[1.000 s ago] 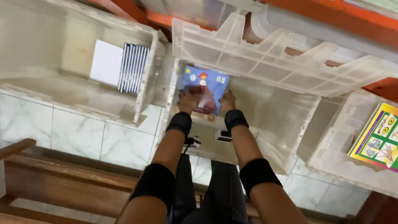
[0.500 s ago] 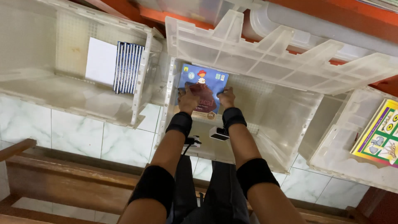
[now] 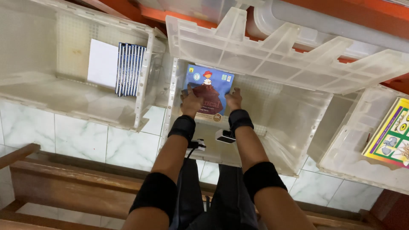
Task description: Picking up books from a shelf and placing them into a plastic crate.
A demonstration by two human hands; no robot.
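Note:
A blue picture book point(image 3: 208, 87) with a red-dressed figure on its cover stands upright inside a translucent plastic crate point(image 3: 294, 140) in the middle. My left hand point(image 3: 191, 102) grips the book's lower left edge and my right hand point(image 3: 234, 100) grips its lower right edge. Both wrists wear black bands, and a small white device point(image 3: 224, 136) sits on the right wrist. The crate's hinged lid point(image 3: 272, 55) is flipped up behind the book.
A second translucent crate point(image 3: 64, 102) on the left holds a row of dark blue books point(image 3: 130, 69) and a white sheet point(image 3: 102, 64). A third crate point(image 3: 353, 166) on the right holds a yellow and purple book point(image 3: 390, 136). A marble tiled floor and wooden bench point(image 3: 76, 187) lie below.
Both hands have stayed on the book, which sits slightly further back in the middle crate. The view has shifted a little.

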